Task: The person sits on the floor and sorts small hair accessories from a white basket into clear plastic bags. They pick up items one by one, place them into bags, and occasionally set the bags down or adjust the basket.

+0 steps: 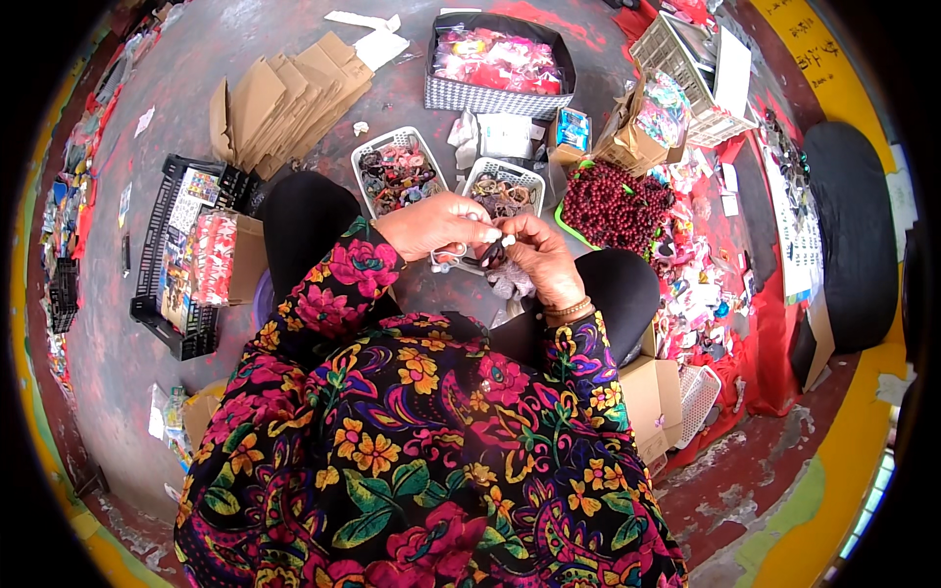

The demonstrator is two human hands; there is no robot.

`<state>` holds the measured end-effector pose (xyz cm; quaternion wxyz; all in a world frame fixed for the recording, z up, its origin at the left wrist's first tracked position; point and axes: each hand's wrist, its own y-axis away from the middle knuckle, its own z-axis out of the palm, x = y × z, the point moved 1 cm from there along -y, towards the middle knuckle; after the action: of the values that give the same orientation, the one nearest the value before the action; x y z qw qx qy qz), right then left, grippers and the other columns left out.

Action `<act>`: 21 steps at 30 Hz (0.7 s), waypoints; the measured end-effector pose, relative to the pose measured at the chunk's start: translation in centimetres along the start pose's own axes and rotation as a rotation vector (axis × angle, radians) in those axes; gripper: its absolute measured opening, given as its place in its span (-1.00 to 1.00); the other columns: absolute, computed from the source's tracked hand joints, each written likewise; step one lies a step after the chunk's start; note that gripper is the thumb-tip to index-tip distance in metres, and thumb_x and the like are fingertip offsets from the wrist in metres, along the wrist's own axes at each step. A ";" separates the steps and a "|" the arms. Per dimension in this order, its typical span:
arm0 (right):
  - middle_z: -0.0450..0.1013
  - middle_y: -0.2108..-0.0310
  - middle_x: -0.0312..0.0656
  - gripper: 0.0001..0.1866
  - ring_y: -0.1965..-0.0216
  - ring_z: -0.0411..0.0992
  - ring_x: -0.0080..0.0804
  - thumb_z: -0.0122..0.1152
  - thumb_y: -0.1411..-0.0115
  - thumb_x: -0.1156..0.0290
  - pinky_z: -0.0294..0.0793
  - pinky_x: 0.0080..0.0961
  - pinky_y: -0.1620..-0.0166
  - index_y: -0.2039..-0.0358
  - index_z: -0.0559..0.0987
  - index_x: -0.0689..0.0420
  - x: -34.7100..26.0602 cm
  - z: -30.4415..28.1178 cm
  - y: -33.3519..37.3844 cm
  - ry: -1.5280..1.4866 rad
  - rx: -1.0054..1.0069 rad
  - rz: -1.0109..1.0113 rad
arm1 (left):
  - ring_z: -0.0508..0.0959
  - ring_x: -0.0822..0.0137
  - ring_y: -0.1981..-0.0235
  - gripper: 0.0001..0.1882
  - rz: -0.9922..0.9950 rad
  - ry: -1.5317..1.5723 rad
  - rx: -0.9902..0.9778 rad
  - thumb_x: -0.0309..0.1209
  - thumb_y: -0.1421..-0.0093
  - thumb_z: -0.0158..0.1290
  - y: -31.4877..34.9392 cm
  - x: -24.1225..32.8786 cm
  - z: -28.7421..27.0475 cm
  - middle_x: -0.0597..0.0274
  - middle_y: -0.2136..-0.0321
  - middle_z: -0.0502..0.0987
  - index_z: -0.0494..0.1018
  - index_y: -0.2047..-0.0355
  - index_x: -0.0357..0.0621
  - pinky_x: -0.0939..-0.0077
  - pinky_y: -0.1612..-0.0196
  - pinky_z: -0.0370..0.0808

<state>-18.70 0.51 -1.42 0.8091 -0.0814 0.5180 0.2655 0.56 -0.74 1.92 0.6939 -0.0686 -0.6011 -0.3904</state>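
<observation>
The left hand (436, 225) is pinched, thumb and fingertips closed together, with thin pale loops (448, 257) hanging beneath it, apparently from its grip. The right hand (547, 265) is closed on a bundle of dark and greyish-lavender bands (510, 281), its fingertips meeting the left's around a small white piece (508, 240); exactly which strand each finger grips cannot be told.

All this sits just on the body side of the small white basket (540, 186), which holds brownish hair ties (500, 196). Left of that basket stands a second basket (360, 181) with red, pink and dark ties. To its right lies a heap of dark red beads (613, 206); beyond it, a checked box (495, 96) holds pink packets (495, 59).

The work looks midway: the bundle is gathered but not set down, and the white piece seems not yet settled. Both baskets look well filled; whether their contents are finished or waiting cannot be told.
</observation>
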 end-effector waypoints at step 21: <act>0.32 0.24 -0.32 -0.76 0.41 0.29 -0.69 0.19 0.11 0.71 0.32 -0.74 0.35 0.40 0.51 0.14 0.2 -0.1 -0.6 0.528 0.366 -0.439 | 0.22 0.65 0.78 -0.84 0.135 0.332 0.329 -0.34 -0.20 -0.08 -0.5 -0.5 0.2 0.27 0.61 0.39 0.34 0.38 -0.20 0.78 0.78 0.09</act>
<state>-18.40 0.00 -1.78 0.6866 -0.1102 0.7174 -0.0411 0.12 -0.77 1.33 0.8096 0.0702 -0.5283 -0.2461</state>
